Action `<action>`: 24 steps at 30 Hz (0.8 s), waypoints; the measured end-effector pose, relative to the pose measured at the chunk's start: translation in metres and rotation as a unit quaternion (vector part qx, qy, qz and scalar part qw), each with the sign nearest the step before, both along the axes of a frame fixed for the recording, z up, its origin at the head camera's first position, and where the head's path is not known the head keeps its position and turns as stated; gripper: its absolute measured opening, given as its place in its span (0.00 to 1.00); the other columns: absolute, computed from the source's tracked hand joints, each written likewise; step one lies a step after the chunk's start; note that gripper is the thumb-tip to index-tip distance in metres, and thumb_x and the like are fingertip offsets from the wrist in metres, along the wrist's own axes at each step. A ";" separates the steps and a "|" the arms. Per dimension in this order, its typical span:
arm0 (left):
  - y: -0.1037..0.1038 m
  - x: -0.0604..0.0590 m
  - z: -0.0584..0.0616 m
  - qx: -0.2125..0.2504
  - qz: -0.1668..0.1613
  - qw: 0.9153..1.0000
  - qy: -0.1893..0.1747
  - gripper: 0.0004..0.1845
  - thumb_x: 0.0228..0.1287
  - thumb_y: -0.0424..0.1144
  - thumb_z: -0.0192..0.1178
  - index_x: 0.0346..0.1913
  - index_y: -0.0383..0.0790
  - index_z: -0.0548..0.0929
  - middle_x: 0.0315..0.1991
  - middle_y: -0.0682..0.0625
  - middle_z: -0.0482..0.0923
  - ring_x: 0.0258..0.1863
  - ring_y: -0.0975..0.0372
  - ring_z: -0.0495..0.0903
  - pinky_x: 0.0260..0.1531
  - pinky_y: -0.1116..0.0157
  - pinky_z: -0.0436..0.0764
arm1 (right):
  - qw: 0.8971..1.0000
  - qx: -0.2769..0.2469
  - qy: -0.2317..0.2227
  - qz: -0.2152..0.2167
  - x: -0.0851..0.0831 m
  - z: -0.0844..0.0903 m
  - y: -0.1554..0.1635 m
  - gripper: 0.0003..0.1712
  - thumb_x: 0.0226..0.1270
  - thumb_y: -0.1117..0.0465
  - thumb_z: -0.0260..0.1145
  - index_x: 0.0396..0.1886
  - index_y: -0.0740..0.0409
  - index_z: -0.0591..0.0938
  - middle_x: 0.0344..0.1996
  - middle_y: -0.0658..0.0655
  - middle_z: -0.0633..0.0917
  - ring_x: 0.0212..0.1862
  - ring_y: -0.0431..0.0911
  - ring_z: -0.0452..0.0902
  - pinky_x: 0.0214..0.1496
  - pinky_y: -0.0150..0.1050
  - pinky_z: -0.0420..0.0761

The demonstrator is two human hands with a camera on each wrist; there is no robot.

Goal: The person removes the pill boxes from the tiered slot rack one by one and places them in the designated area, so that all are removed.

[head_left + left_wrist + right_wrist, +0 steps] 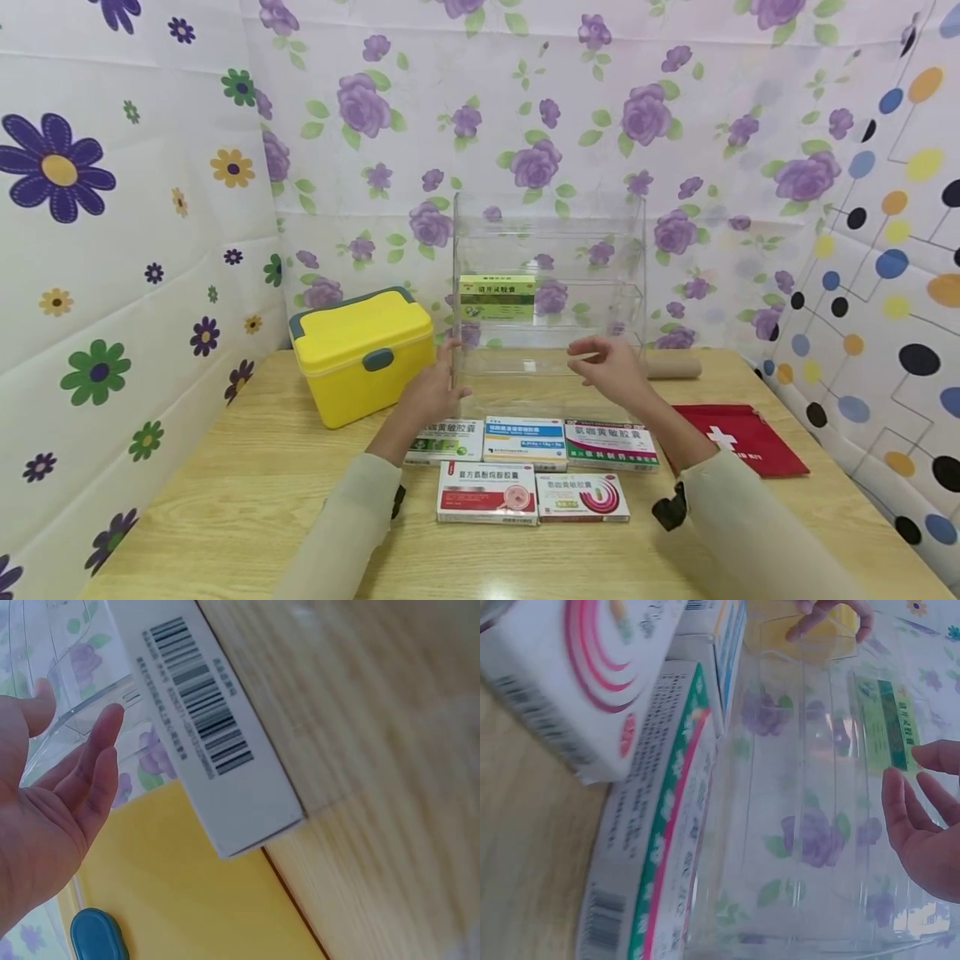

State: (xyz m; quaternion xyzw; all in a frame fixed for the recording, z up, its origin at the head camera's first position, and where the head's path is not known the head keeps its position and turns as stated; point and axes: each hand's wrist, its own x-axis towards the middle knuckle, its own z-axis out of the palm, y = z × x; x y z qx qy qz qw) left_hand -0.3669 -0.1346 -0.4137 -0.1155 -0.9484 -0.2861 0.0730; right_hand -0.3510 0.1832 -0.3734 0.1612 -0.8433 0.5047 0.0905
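Note:
A clear plastic tiered rack (551, 360) stands at the back of the table. A green and yellow medicine box (497, 298) sits at the left of one of its tiers. My left hand (432, 390) is at the rack's left side, fingers extended; whether they touch it I cannot tell. My right hand (613, 372) hovers before the rack's right half, its fingers loosely bent with nothing between them. In the right wrist view that hand (926, 825) appears near the green box, thumb and fingers apart. In the left wrist view my left palm (52, 795) holds nothing.
Several medicine boxes lie in two rows before the rack, among them a blue and white box (525, 440) and a red and white one (487, 493). A yellow lidded case (363, 358) stands left; a red first-aid pouch (765, 442) and brown roll (673, 364) lie right.

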 end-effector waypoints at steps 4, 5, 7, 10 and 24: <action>-0.005 -0.002 -0.002 0.001 -0.011 1.000 0.003 0.47 0.63 0.46 0.69 0.75 0.59 0.47 0.44 0.44 0.81 0.24 0.56 0.77 0.23 0.60 0.76 | 1.000 -0.017 0.009 -0.009 -0.009 0.009 -0.012 0.14 0.67 0.59 0.69 0.49 0.59 0.84 0.47 0.59 0.85 0.43 0.50 0.85 0.38 0.47 0.86; -0.005 -0.003 -0.002 -0.002 -0.014 1.000 0.004 0.46 0.64 0.46 0.68 0.74 0.59 0.47 0.46 0.43 0.82 0.25 0.56 0.79 0.24 0.60 0.76 | 1.000 -0.022 0.012 -0.012 -0.011 0.011 -0.014 0.15 0.67 0.58 0.69 0.50 0.60 0.84 0.48 0.60 0.85 0.43 0.50 0.85 0.38 0.46 0.86; -0.007 -0.004 -0.003 -0.006 -0.019 1.000 0.008 0.46 0.64 0.46 0.68 0.74 0.59 0.47 0.51 0.41 0.82 0.29 0.55 0.81 0.26 0.61 0.77 | 0.999 -0.037 0.018 -0.017 -0.015 0.014 -0.019 0.17 0.67 0.58 0.69 0.52 0.61 0.83 0.50 0.62 0.84 0.45 0.51 0.84 0.39 0.46 0.86; -0.007 -0.004 -0.003 -0.006 -0.021 1.000 0.009 0.44 0.65 0.45 0.67 0.74 0.59 0.47 0.54 0.40 0.82 0.34 0.53 0.83 0.30 0.59 0.79 | 0.997 -0.065 0.026 -0.029 -0.021 0.017 -0.026 0.19 0.67 0.59 0.69 0.54 0.63 0.82 0.51 0.64 0.84 0.48 0.53 0.84 0.39 0.42 0.86; -0.004 -0.001 0.004 -0.030 -0.005 0.999 0.017 0.44 0.62 0.47 0.70 0.72 0.58 0.51 0.53 0.45 0.82 0.32 0.54 0.82 0.27 0.61 0.77 | 0.988 -0.062 0.116 -0.084 -0.054 0.033 -0.049 0.18 0.62 0.62 0.72 0.51 0.65 0.83 0.48 0.65 0.85 0.53 0.57 0.80 0.57 0.50 0.78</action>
